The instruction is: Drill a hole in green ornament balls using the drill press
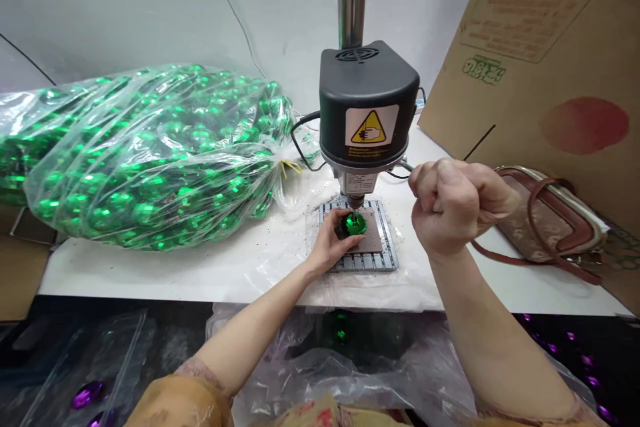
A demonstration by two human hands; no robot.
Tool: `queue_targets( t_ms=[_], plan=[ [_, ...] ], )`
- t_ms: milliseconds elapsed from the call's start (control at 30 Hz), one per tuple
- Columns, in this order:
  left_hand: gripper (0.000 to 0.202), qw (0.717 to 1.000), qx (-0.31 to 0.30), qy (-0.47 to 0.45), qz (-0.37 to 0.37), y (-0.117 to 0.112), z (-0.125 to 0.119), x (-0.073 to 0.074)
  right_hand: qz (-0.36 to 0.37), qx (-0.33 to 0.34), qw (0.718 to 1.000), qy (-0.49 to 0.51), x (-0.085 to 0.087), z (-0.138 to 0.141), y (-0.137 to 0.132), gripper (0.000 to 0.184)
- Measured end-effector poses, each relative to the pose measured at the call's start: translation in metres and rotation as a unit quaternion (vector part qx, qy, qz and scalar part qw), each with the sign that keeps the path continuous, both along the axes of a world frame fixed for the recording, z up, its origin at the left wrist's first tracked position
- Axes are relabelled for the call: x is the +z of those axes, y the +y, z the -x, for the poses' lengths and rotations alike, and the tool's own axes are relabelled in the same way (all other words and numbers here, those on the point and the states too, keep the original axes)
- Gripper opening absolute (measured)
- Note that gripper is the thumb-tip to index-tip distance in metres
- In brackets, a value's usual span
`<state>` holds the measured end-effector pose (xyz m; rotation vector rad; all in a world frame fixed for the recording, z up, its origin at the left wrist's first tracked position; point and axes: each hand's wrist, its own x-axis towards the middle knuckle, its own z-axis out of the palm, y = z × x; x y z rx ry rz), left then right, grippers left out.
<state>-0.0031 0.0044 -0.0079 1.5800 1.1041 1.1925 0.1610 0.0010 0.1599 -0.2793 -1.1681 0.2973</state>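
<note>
My left hand (334, 238) pinches a shiny green faceted piece (357, 223) against a small board (373, 240) on the slotted metal base. Directly above, the bit of a black bench drill press (369, 107) reaches down to the piece; I cannot tell how deep it goes. My right hand (453, 203) is closed in a fist around the drill press's feed lever (407, 165), of which only a short length shows beside the machine. Dark crumbs lie around the base (393, 257).
A clear bag of green faceted pieces (165, 153) fills the left of the white table (240, 273). On the right stand a large cardboard box (540, 80) and a brown strapped bag (550, 217). Below the front edge hangs clear plastic (270, 360); purple pieces (87, 394) lie low.
</note>
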Motion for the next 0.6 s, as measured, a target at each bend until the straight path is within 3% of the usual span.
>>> queue_targets(
  t_ms=[133, 600],
  plan=[
    [0.058, 1.0, -0.001, 0.007, -0.012, 0.0, 0.0, 0.001, -0.024, -0.027, 0.999, -0.001, -0.008, 0.0, 0.001, 0.048],
    [0.057, 0.999, 0.008, 0.026, -0.028, 0.0, 0.001, -0.001, -0.1, -0.029, 0.994, -0.036, -0.03, -0.005, 0.006, 0.042]
  ],
)
